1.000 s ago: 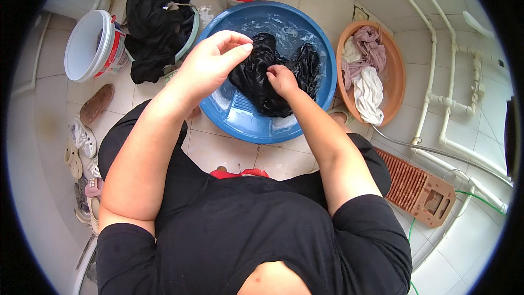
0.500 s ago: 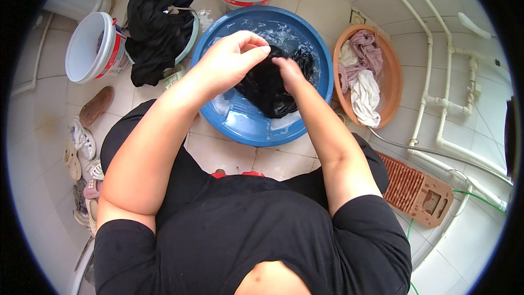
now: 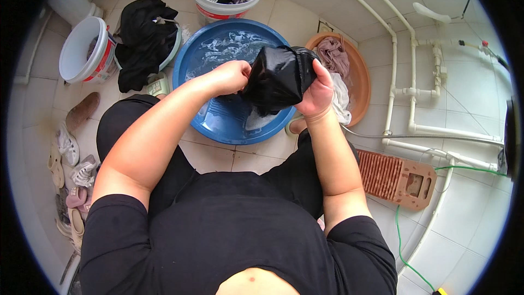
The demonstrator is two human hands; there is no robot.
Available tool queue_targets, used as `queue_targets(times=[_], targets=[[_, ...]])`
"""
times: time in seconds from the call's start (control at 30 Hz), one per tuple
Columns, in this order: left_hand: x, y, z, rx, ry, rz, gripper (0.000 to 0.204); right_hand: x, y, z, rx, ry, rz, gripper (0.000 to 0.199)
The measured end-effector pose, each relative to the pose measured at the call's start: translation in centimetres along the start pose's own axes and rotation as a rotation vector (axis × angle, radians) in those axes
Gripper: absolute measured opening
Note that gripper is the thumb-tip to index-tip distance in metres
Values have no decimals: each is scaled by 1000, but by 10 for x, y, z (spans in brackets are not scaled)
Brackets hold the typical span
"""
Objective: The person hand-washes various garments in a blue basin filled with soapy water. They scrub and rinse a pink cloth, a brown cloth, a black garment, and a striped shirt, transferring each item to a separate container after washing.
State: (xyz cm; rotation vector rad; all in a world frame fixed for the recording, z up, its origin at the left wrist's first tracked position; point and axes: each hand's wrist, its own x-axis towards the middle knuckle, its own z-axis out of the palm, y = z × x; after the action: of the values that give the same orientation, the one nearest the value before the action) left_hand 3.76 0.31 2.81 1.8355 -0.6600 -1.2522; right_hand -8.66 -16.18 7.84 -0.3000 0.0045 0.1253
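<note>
A shiny, wet black garment [image 3: 277, 79] is raised over the blue basin [image 3: 183, 54]. My right hand [image 3: 317, 95] supports its right side, thumb up along the near face and the other fingers mostly hidden behind the cloth. At the garment's left edge my left hand [image 3: 234, 75] is closed, its fingertips pinching the fabric. Soapy water [image 3: 232, 46] with white suds fills the basin, and ridges are moulded into its near side. The garment's exact kind cannot be made out.
Dark clothes [image 3: 146, 38] heap over a pale green tub at the left, by a white bucket [image 3: 76, 49]. Another bucket [image 3: 226, 8] holds striped cloth. An orange basin [image 3: 360, 90] of laundry, a brown washboard [image 3: 396, 177] and pipes are right; shoes [image 3: 68, 145] line the left wall.
The black garment has come up out of the water and moved right. My right hand now grips its right side, and my left hand has lowered onto its left edge. The view has shifted.
</note>
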Motion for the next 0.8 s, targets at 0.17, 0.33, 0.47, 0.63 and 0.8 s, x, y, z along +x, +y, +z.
queue_targets(times=[0.17,0.33,0.47,0.63,0.8], targets=[[-18,25,14,251,327,-25,18,-5,8,-10,-20,49,-6,44],[-8,2,32,-771,226,87,27,-5,25,8,76,84,67,34],[6,-4,23,-1035,-3,-17,39,-6,26,17,-16,107,36,27],[-2,17,2,-756,107,-11,32,-7,5,14,-479,192,-69,24],[-2,11,-47,-152,563,328,26,0,-24,-14,-499,671,-173,39]])
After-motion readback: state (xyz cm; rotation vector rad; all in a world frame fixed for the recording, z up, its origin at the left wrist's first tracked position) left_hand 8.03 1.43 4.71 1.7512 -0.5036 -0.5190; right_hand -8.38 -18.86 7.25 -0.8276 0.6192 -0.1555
